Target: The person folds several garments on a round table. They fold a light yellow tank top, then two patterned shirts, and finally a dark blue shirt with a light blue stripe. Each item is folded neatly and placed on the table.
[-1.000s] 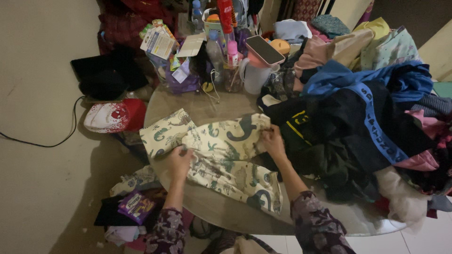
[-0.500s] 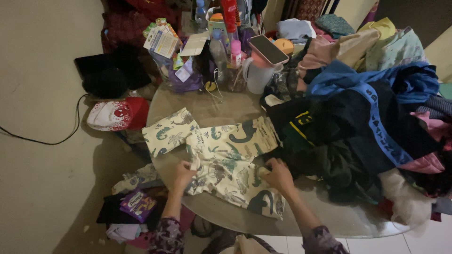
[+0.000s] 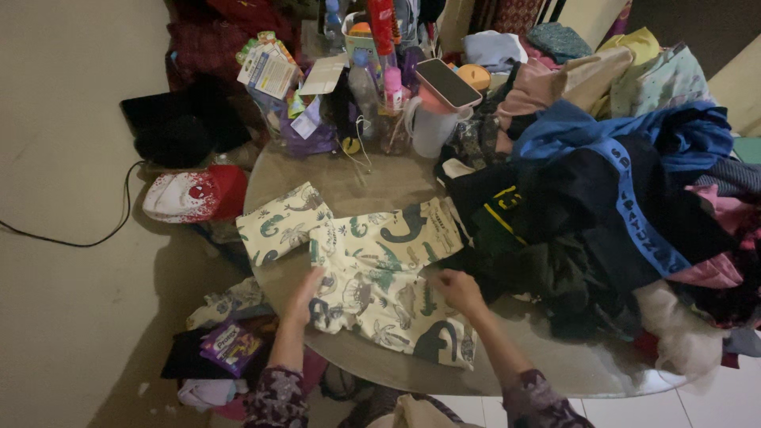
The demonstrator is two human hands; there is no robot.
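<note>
Cluttered desk [image 3: 349, 186]: both my hands, left [image 3: 305, 295] and right [image 3: 453, 287], press flat and apart on the dinosaur-print garment [image 3: 380, 277]; edges should stay aligned near the front edge.

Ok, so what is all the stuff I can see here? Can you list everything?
dinosaur-print garment: one, cream with green shapes, flat on the table in front.
table: one, round, greyish, in the middle.
clothes pile: one heap, black, blue, pink and yellow, on the table's right side.
jug: one, whitish, at the far edge, with a pink-edged phone on top.
bottles: several, clear and pink, at the back.
red and white cloth: one, left of the table.
purple packet: one, on the floor, lower left.
cable: one, black, on the floor, left.
left hand: on the garment's left edge.
right hand: on the garment's right edge.
</note>
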